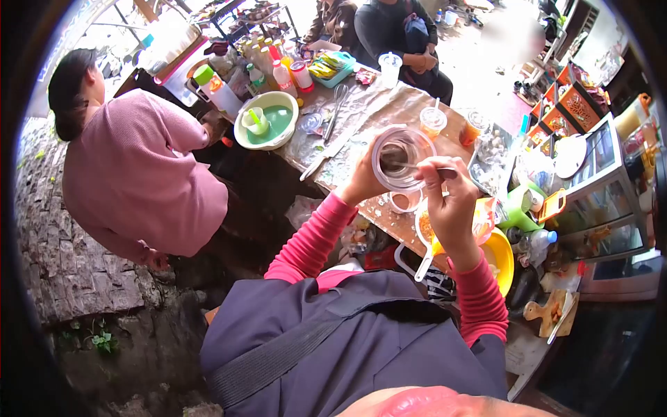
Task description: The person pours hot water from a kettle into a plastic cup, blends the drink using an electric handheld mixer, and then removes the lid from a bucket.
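Over a table (403,104), left grip (364,174) holds cup (401,144), right grip (450,203) utensil (408,165).

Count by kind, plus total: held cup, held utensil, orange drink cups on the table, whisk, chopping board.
Held cup: 1
Held utensil: 1
Orange drink cups: 2
Whisk: 1
Chopping board: 1
Total: 6
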Demonstrator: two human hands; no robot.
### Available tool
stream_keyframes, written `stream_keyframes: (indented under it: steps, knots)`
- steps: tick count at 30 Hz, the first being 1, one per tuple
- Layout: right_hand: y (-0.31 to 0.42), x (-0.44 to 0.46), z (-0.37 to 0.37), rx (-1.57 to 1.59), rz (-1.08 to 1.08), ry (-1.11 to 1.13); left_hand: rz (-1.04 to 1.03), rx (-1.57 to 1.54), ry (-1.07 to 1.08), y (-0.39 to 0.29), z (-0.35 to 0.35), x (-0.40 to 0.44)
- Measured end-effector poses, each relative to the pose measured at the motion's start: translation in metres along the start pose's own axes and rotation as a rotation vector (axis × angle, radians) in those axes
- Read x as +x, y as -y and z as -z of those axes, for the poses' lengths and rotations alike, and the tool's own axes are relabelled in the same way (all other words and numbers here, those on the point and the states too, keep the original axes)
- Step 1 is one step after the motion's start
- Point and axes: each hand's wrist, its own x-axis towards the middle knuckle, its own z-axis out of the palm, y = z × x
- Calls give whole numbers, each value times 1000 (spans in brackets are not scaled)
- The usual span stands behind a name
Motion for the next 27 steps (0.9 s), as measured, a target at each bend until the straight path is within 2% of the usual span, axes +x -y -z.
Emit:
stream_keyframes:
  steps: [1,2,3,4,5,7,8,9,11,12,13,15,16,17,18,21,23,25,27]
  knots:
    - [0,2,1,-27,91,93,7,1,-2,-2,3,0]
    - [1,4,2,-53,181,183,83,-248,34,-5,7,1]
    - [1,8,2,-50,176,187,158,-497,69,-6,11,1]
    - [2,13,2,-101,195,207,150,-377,209,1,19,1]
    - [3,18,2,-153,211,228,159,-380,213,4,25,3]
    - [-5,27,-1,-172,259,258,390,-648,357,3,32,1]
    - [-11,31,-4,-117,239,273,396,-490,453,-20,47,15]
    - [-13,31,-6,-64,212,287,389,-750,440,-5,43,11]
    - [-11,31,-12,147,64,342,438,-823,537,12,49,8]
    - [-14,32,-11,136,68,387,474,-933,520,12,53,6]
    - [-6,29,-10,256,-119,427,504,-1037,500,6,59,9]
    - [-2,30,-10,330,-145,446,615,-1025,580,3,69,14]
    - [-1,34,-9,330,-152,446,528,-1053,584,2,70,16]
    - [-1,41,-7,186,-21,454,445,-1080,586,2,71,17]
    - [-2,45,-7,44,106,463,460,-1087,587,6,70,13]
    - [-6,49,-22,26,195,393,388,-1054,562,15,69,8]
    - [-3,46,-30,82,197,405,509,-915,558,17,72,10]
    - [-2,42,-33,139,196,421,507,-947,534,21,71,5]
    - [-3,42,-28,79,110,468,650,-981,503,23,70,1]
